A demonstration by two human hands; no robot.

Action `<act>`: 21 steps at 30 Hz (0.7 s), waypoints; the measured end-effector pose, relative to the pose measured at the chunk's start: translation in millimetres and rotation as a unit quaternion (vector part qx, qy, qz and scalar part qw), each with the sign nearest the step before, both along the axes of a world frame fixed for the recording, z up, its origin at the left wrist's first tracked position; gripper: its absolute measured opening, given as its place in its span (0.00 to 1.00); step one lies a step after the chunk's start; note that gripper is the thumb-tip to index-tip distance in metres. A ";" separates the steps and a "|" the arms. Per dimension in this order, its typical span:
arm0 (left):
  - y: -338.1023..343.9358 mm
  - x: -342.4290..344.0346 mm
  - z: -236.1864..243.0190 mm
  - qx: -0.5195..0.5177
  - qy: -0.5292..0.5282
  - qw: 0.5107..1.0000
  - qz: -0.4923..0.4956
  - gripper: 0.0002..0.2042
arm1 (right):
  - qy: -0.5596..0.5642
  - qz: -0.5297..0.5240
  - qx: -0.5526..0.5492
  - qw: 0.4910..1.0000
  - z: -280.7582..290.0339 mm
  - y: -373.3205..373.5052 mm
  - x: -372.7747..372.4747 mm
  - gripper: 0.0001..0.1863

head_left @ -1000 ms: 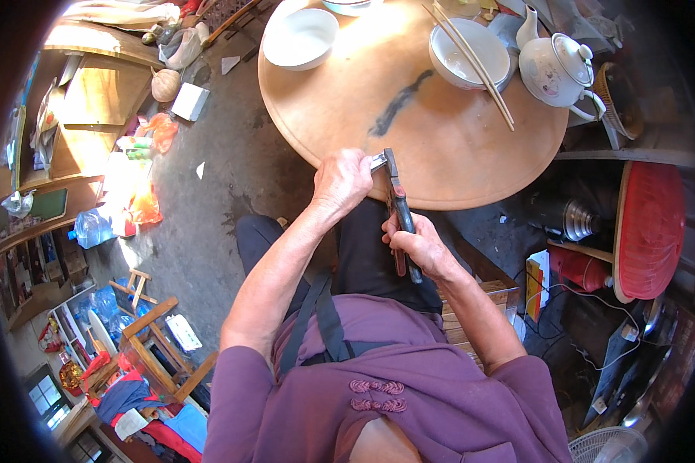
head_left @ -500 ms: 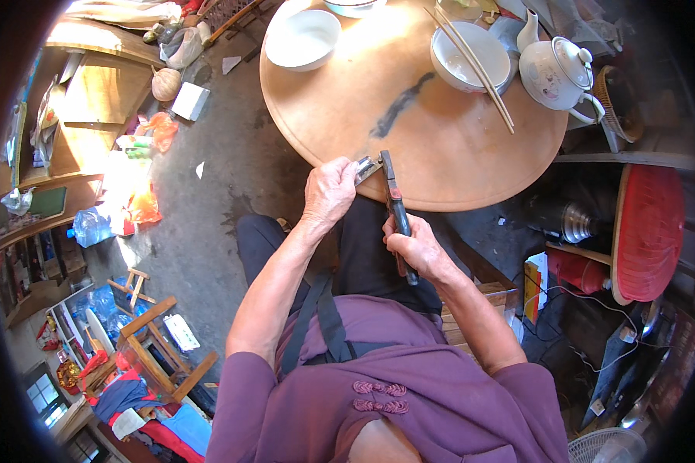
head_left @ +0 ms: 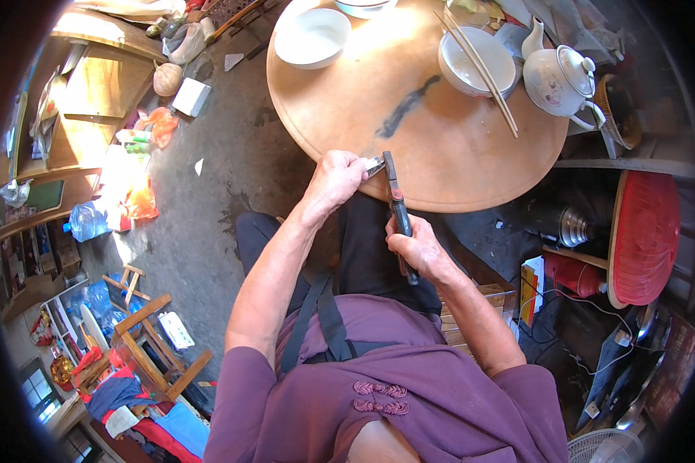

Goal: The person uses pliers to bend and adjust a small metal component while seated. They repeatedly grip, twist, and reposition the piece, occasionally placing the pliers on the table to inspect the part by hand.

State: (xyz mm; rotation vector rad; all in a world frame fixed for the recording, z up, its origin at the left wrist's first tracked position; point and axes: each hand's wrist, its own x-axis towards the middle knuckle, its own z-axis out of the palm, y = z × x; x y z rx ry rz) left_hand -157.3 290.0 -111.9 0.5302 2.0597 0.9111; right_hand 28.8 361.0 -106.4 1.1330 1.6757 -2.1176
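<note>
Over the near edge of the round brown table [head_left: 340,108], my left hand [head_left: 336,179] pinches a small shiny metal piece [head_left: 374,165]; its exact kind is too small to make out. My right hand [head_left: 415,245] is wrapped round the handles of pliers [head_left: 395,197] with black and dark red grips. The jaws of the pliers point away from me and meet the right end of the metal piece. Whether they clamp it or only touch it cannot be told. My left fingers hide part of the piece.
Bowls stand on the table: a white bowl [head_left: 313,38] at the far left and another bowl [head_left: 475,63] with chopsticks [head_left: 483,73] across it. A white teapot [head_left: 560,81] is at the right. Low wooden chairs [head_left: 158,339] stand at the left, with a red round cover [head_left: 649,238] at the right.
My left hand has shifted slightly right, its fingers covering more of the metal piece. The pliers stay almost where they were. The view has shifted a little.
</note>
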 end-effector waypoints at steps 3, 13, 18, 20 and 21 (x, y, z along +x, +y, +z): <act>4.3 -3.3 7.2 -0.002 -0.106 0.994 0.017 0.14 | 0.001 -0.001 -0.008 1.000 0.7 0.6 -0.1 0.04; 16.5 -35.2 1.7 -0.024 -0.096 0.988 -0.117 0.11 | 0.011 0.017 -0.010 1.000 -2.5 2.4 1.1 0.04; 12.8 -42.4 -18.7 0.010 -0.036 0.988 -0.153 0.11 | 0.018 0.010 0.004 1.000 -2.8 0.8 0.7 0.04; 16.0 -37.2 -6.8 0.007 0.101 0.974 -0.202 0.09 | 0.021 0.005 -0.007 1.000 -6.7 0.9 1.7 0.04; 18.7 -34.6 1.0 0.007 0.169 0.959 -0.226 0.09 | 0.022 0.003 -0.012 1.000 -8.6 1.3 2.0 0.04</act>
